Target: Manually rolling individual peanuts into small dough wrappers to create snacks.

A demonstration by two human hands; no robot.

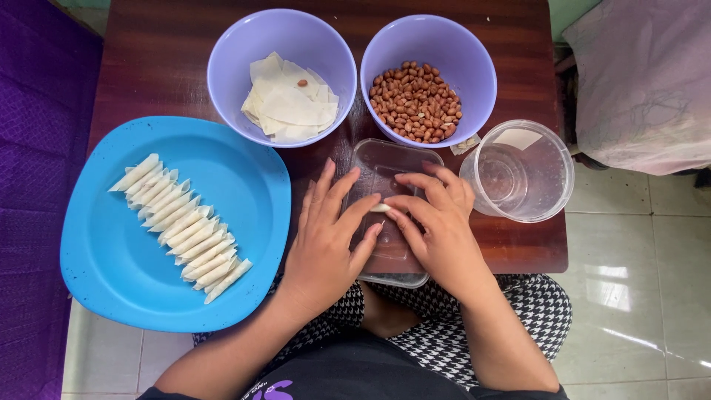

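Head view: left hand point(326, 244) and right hand point(437, 230) fingers pinch a small pastry roll point(380, 208) between their tips.

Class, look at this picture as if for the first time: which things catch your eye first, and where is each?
The blue plate on the left, bearing a slanted row of pale rolls. At the back, two lilac bowls: wrappers in the left, peanuts in the right. In the middle, the left hand and right hand pinch a small roll over a clear lid.
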